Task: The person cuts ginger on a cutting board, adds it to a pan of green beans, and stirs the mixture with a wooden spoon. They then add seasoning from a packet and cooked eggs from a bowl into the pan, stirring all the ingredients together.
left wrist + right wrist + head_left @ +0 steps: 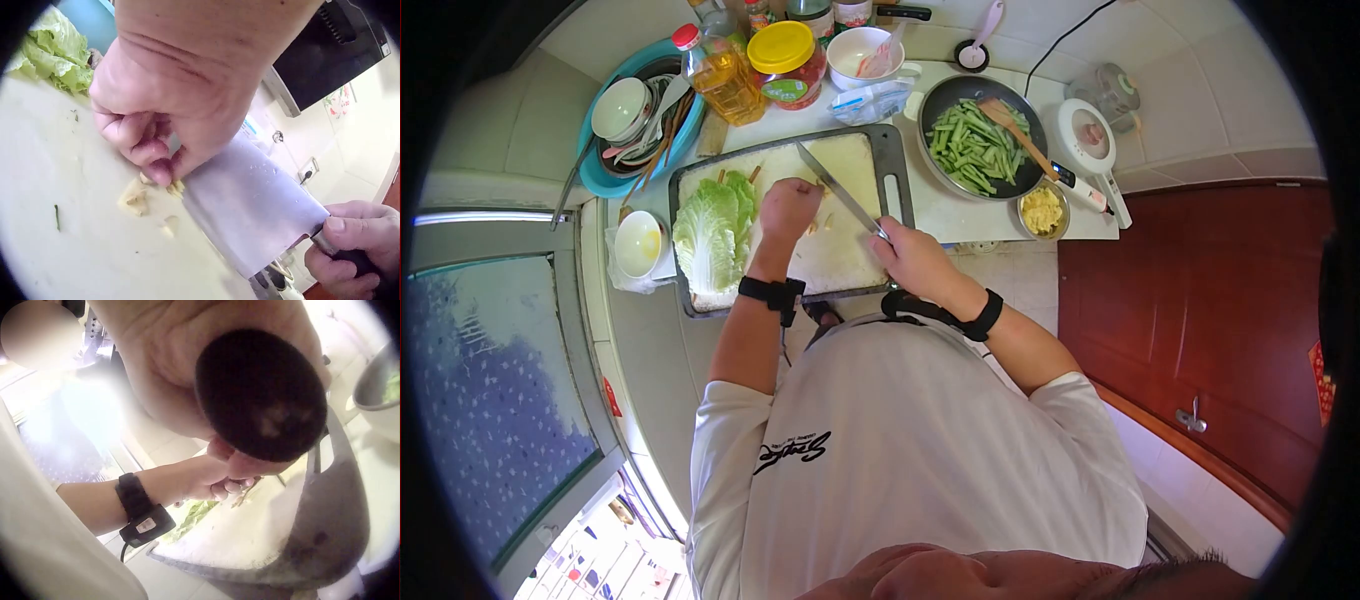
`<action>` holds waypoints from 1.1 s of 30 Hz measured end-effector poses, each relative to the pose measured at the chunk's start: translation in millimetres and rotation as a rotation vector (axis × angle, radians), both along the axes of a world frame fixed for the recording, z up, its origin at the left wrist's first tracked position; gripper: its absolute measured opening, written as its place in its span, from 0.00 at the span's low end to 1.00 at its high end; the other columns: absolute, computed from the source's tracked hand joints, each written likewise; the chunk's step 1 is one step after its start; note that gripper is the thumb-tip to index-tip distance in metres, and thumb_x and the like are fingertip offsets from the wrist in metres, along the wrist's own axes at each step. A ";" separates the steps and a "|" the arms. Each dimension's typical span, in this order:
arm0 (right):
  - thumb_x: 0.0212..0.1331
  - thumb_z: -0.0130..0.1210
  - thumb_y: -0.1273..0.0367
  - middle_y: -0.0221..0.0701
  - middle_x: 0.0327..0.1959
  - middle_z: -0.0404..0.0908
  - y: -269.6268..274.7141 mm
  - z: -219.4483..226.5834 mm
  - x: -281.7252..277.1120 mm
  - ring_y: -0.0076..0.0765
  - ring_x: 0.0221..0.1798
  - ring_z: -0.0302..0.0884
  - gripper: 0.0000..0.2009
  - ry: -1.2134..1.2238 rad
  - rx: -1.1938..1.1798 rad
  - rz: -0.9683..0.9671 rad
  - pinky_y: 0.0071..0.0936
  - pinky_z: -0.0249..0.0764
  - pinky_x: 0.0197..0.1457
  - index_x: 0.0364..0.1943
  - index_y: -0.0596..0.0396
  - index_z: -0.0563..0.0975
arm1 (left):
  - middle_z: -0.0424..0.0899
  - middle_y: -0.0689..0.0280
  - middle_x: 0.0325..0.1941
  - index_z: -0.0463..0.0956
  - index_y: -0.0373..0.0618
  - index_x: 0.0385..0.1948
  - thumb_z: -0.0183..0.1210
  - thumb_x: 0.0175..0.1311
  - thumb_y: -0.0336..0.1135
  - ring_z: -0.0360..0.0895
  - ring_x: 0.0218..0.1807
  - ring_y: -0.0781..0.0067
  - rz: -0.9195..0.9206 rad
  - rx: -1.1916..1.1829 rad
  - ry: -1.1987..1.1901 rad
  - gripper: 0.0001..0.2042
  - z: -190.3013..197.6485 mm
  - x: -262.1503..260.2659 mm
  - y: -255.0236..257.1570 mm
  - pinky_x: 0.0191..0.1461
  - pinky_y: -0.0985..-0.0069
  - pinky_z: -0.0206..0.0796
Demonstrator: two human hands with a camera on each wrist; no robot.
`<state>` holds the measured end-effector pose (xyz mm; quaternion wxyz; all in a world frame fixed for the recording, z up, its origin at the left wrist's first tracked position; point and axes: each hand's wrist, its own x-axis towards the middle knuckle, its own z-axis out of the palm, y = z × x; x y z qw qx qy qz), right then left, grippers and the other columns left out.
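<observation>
A cleaver (250, 194) stands over the cutting board (840, 270), its handle gripped by the right hand (920, 264). Beside the blade, the left hand (790, 208) has its fingers curled down onto pale yellow pieces (174, 187) that look like ginger or garlic. More such pieces (133, 197) lie loose on the board next to the fingertips. Leafy cabbage (712, 232) rests on the board's left part. In the right wrist view the dark handle end (261, 394) covers much of the right hand.
Right of the board are a pan (940, 172) of cut green beans with a wooden spatula (1018, 135), and a small bowl (1043, 211) of yellow food. A blue basin (590, 160) of dishes, an oil bottle (730, 88) and a red jar (790, 75) stand behind; a white bowl (638, 245) sits left.
</observation>
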<state>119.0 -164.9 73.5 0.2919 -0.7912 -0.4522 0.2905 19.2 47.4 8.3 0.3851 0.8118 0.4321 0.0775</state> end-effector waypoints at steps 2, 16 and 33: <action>0.67 0.49 0.62 0.51 0.25 0.77 0.1 1.6 0.5 0.64 0.31 0.76 0.12 0.016 0.002 0.005 0.52 0.70 0.33 0.41 0.58 0.69 | 0.84 0.53 0.28 0.85 0.42 0.29 0.62 0.54 0.47 0.83 0.34 0.51 0.015 0.021 0.003 0.16 -1.4 0.6 -0.4 0.41 0.64 0.74; 0.68 0.48 0.63 0.52 0.24 0.77 3.0 10.3 -4.4 0.64 0.31 0.76 0.11 -0.050 -0.018 0.030 0.54 0.70 0.33 0.42 0.57 0.68 | 0.86 0.55 0.30 0.86 0.46 0.29 0.64 0.51 0.45 0.84 0.35 0.54 -0.014 -0.098 0.080 0.13 -5.6 1.5 11.9 0.42 0.65 0.74; 0.69 0.46 0.63 0.53 0.24 0.77 53.8 -19.7 4.1 0.65 0.31 0.76 0.12 -0.067 0.032 0.041 0.56 0.68 0.34 0.41 0.59 0.67 | 0.86 0.59 0.29 0.87 0.50 0.27 0.63 0.49 0.45 0.84 0.35 0.60 -0.082 -0.171 0.142 0.11 3.5 1.6 20.0 0.43 0.67 0.74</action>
